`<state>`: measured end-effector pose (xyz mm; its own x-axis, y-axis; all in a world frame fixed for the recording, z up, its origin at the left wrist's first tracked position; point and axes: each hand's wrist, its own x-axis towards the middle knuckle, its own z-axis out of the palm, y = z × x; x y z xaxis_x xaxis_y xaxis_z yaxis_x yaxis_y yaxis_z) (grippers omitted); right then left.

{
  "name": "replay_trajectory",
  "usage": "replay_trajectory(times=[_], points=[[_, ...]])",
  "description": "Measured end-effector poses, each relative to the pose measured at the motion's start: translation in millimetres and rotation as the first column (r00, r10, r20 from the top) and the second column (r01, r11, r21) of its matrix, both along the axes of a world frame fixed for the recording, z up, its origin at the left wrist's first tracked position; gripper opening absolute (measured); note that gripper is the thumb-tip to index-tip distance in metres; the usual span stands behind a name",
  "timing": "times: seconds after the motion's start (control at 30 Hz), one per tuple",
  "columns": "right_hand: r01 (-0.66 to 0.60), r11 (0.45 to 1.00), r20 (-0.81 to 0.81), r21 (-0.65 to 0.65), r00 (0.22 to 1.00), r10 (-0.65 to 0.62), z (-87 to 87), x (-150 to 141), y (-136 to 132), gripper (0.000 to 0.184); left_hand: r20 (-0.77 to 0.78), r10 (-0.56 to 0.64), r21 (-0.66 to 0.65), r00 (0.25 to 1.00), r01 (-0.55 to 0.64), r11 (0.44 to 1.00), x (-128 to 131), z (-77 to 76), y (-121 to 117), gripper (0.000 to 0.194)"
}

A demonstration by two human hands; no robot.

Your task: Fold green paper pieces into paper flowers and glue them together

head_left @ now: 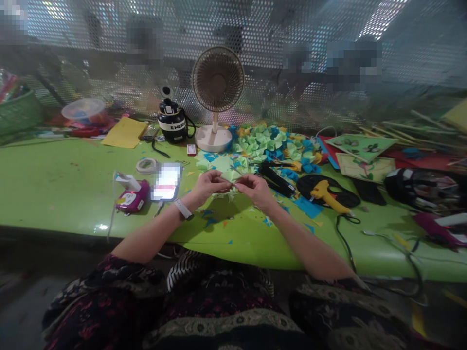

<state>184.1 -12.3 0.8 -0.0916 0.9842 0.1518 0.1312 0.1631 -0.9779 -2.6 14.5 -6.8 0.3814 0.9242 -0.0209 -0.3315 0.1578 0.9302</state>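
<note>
My left hand and my right hand meet over the green table, fingers pinched together on a small pale green paper piece held between them. A white band sits on my left wrist. Just behind the hands lies a pile of folded green, blue and yellow paper pieces. Small paper scraps are scattered on the table under and around the hands.
A small fan stands behind the pile, a black jug to its left. A phone, tape roll and pink gadget lie left. A yellow glue gun, black stapler, printed sheets and cables lie right.
</note>
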Motion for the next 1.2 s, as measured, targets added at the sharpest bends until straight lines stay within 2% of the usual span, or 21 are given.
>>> replay_trajectory(times=[0.13,0.3,0.5,0.6,0.8,1.03,1.2], points=[[0.040,0.999,0.034,0.036,0.999,-0.041,1.4,0,0,0.027,-0.004,0.041,0.018,0.999,-0.041,0.999,1,0.4,0,0.050],[0.097,0.988,0.047,0.116,0.994,-0.103,4.0,0,-5,0.025,-0.062,0.120,0.120,0.991,-0.112,0.986,3,-1.5,-2,0.042],[0.208,0.940,0.073,0.270,0.969,-0.235,6.0,-6,-15,0.023,-0.103,0.174,0.219,0.979,-0.148,0.964,10,-11.9,-7,0.041],[0.223,0.923,0.090,0.314,0.961,-0.263,4.2,-9,-17,0.022,-0.150,0.209,0.332,0.966,-0.150,0.931,11,-18.5,-10,0.037],[0.269,0.903,0.083,0.336,0.946,-0.313,1.7,-10,-16,0.023,-0.171,0.305,0.533,0.937,-0.172,0.829,13,-26.6,-12,0.031],[0.302,0.884,0.078,0.357,0.933,-0.351,4.6,-9,-16,0.021,-0.189,0.357,0.642,0.915,-0.160,0.749,15,-24.2,-17,0.026],[0.304,0.875,0.102,0.376,0.925,-0.365,3.4,-8,-16,0.020,-0.196,0.364,0.658,0.910,-0.153,0.737,14,-26.2,-17,0.025]])
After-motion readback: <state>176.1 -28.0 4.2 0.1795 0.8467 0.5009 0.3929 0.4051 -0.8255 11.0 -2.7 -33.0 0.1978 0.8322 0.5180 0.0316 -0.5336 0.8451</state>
